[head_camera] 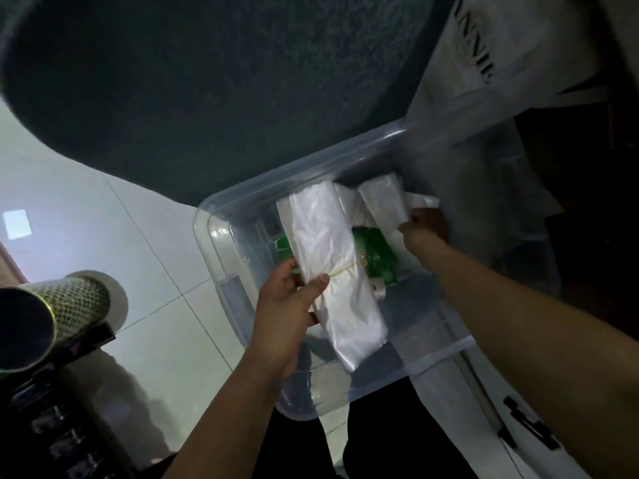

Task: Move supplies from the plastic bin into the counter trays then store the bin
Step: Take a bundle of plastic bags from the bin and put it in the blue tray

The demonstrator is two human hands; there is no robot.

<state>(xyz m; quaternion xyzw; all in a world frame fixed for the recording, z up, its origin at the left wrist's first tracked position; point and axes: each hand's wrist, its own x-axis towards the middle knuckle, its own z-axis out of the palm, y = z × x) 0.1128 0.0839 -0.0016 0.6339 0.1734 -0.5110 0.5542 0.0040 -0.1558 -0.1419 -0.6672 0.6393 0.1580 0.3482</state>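
Note:
A clear plastic bin (221, 233) sits on the tiled floor below me, partly under a dark counter edge. My left hand (287, 305) grips a long white bundle of plastic bags (328, 257), tied with a thin band, lifted slightly over the bin. My right hand (423, 224) reaches deep into the far side and closes on a second, smaller white bundle (380, 202). A green packet (377, 257) and a small white roll (378, 292) lie at the bottom of the bin.
The dark counter (207, 81) overhangs the bin at the top. A stack of patterned paper cups (69, 299) juts in at the left above dark shelving. White bags (484, 57) hang at the upper right. Pale floor tiles (103, 219) lie to the left.

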